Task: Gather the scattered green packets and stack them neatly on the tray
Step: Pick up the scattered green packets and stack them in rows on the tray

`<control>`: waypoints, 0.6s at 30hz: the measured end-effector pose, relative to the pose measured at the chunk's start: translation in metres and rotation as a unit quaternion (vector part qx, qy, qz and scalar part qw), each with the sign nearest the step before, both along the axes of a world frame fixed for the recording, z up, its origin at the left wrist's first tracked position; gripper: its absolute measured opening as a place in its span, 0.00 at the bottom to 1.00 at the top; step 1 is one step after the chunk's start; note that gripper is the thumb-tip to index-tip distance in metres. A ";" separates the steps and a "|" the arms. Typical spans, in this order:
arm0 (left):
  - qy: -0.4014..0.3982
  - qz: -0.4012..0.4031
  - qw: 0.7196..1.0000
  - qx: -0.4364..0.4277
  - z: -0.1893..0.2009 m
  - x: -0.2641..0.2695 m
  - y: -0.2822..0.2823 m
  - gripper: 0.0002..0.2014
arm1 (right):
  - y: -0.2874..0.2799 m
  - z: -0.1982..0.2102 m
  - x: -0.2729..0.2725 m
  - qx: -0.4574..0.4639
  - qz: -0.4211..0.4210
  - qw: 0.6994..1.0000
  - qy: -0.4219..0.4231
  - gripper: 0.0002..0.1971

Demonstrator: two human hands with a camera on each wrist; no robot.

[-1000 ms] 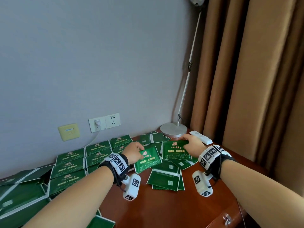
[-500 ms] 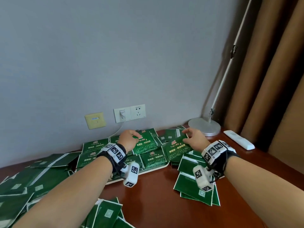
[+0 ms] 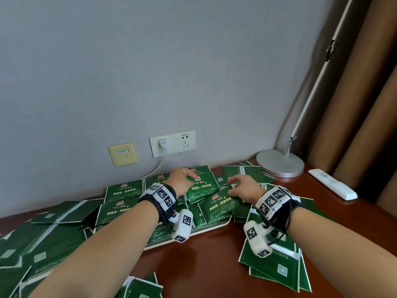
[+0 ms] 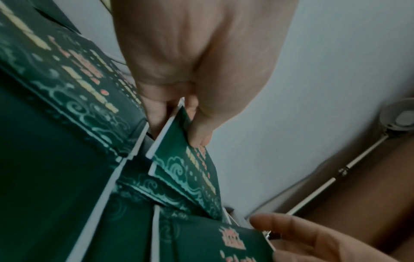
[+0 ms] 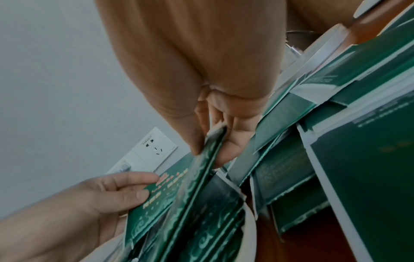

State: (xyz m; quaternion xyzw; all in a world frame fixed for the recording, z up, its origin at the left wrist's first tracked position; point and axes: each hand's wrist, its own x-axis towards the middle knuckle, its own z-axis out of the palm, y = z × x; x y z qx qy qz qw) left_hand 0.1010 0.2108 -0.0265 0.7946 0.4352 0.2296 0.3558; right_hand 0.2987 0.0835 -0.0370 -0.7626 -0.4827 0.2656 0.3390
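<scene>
Bare forearms; each wrist has black strap (image 3: pixel 277 216) with white marker-printed blocks (image 3: pixel 163 193), white camera pod (image 3: pixel 182 225) at 6 o'clock, thin black cables.

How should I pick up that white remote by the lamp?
The white remote lies flat on the wooden table, long and slim, with nothing touching it. Probably best to come from above and pinch its two long sides near the middle, so it stays balanced and does not tip.
</scene>
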 end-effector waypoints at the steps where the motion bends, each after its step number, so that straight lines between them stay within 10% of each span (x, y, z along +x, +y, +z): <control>1: 0.016 -0.006 1.000 0.005 -0.001 0.001 0.001 0.13 | 0.002 -0.002 -0.001 -0.002 0.000 1.000 -0.002 0.17; 18: 0.157 -0.041 0.981 0.103 -0.011 0.009 0.004 0.16 | 0.008 -0.010 -0.017 -0.015 0.002 0.998 -0.055 0.23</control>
